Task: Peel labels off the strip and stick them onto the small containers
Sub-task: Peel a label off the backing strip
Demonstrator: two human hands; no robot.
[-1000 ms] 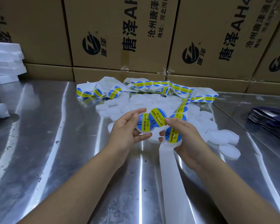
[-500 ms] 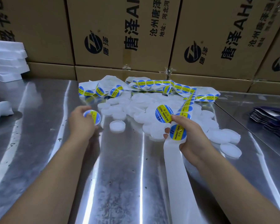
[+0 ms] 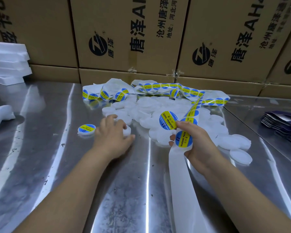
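Work surface: a reflective stainless-steel table [image 3: 57,165] fills the lower field. Along its far edge, from 10 to 2 o'clock, stand brown cardboard cartons [image 3: 124,31] with black print.

At 12 o'clock lies a heap of plain white round plastic containers [image 3: 146,108]. A long white backing strip [image 3: 181,182] carrying round blue-and-yellow labels is tangled behind the heap. It runs down to 5 o'clock, where its lower length is bare.

At 10 o'clock is a stack of white foam slabs [image 3: 7,64]. At 3 o'clock is a fanned stack of dark flat pouches [image 3: 282,125].

Left hand [image 3: 112,137], at 11 o'clock from centre: palm down, fingers curled over and gripping one unlabelled white container [image 3: 126,131] at the near edge of the heap.

Right hand [image 3: 196,142], at 2 o'clock from centre: lower fingers curled round the backing strip. Thumb and forefinger pinch the edge of one peeled round blue-and-yellow label [image 3: 168,120], held clear of the strip above the heap.

One labelled white container [image 3: 86,129] sits alone on the table, just beside the left hand at its 9 o'clock, label face up.
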